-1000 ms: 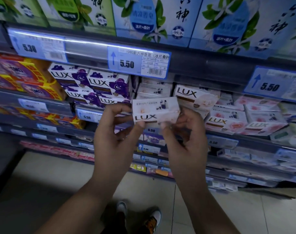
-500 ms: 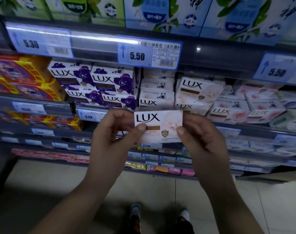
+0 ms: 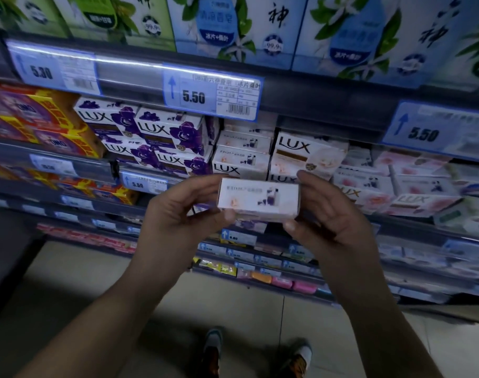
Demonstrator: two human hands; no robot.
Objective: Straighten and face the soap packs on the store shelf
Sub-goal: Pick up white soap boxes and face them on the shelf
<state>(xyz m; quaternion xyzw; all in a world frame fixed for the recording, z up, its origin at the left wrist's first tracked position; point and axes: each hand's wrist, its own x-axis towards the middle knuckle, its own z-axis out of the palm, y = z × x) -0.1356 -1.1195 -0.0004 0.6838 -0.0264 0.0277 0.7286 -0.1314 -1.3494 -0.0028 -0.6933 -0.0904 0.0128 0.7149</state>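
Observation:
I hold a white LUX soap pack (image 3: 257, 196) between both hands in front of the shelf, its narrow printed side turned up toward me. My left hand (image 3: 178, 214) pinches its left end and my right hand (image 3: 331, 216) grips its right end. Behind it on the shelf stand white LUX packs (image 3: 242, 159), one of them tilted (image 3: 306, 155). Purple LUX packs (image 3: 156, 132) are stacked to the left, pink LUX packs (image 3: 413, 186) lie to the right.
Orange and purple detergent soap boxes (image 3: 39, 124) fill the far left. Green and blue soap cartons (image 3: 232, 25) stand on the shelf above, with price tags (image 3: 211, 91) on its rail. Lower shelves (image 3: 260, 268) jut out below my hands. My shoes (image 3: 213, 347) stand on the tiled floor.
I have turned the pack in my hands: its LUX front faced me half a second ago, now a narrow side does. The pack has risen slightly toward the shelf.

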